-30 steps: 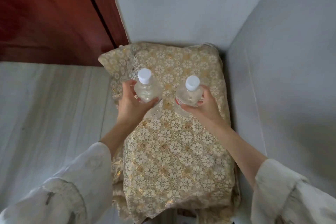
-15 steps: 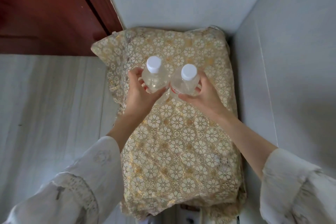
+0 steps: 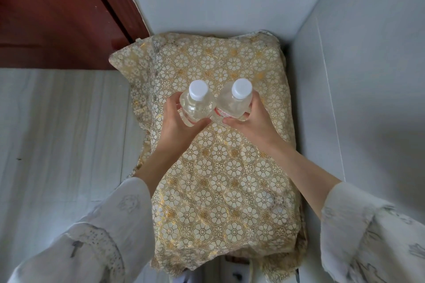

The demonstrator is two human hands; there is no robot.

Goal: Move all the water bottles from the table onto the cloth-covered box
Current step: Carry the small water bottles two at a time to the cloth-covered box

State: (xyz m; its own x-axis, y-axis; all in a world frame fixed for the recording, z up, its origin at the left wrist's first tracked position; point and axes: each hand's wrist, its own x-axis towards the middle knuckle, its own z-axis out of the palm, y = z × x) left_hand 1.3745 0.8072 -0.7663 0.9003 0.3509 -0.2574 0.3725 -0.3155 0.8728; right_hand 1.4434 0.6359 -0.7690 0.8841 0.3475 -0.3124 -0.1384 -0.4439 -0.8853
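Left hand [image 3: 178,122]: wrapped around the left bottle [image 3: 195,104], fingers curled tight on its side.
Right hand [image 3: 254,122]: wrapped around the right bottle [image 3: 233,102] the same way.
Bottles: clear, with white caps, standing up, touching side by side.
Where: over the middle of the box [image 3: 218,179] with the gold flower cloth; whether they rest on it is hard to tell.
Sleeves: loose and white.

The right bottle's [image 3: 232,104] red-printed label is too blurred to read.
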